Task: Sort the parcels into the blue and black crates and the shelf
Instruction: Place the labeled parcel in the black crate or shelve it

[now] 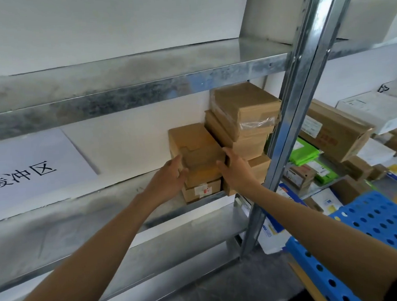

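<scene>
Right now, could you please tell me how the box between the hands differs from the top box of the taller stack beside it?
The held box is gripped by the left hand and right hand; the top box is untouched. The top box carries wrinkled clear tape on its front; the held box shows a tuck flap instead. The top box sits higher than the held box. Both are brown cardboard on the same shelf.

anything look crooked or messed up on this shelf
Yes: in the right stack the top box and second box sit tilted, leaning toward the held box between left hand and right hand. Clear wrap on the top box looks wrinkled.
</scene>
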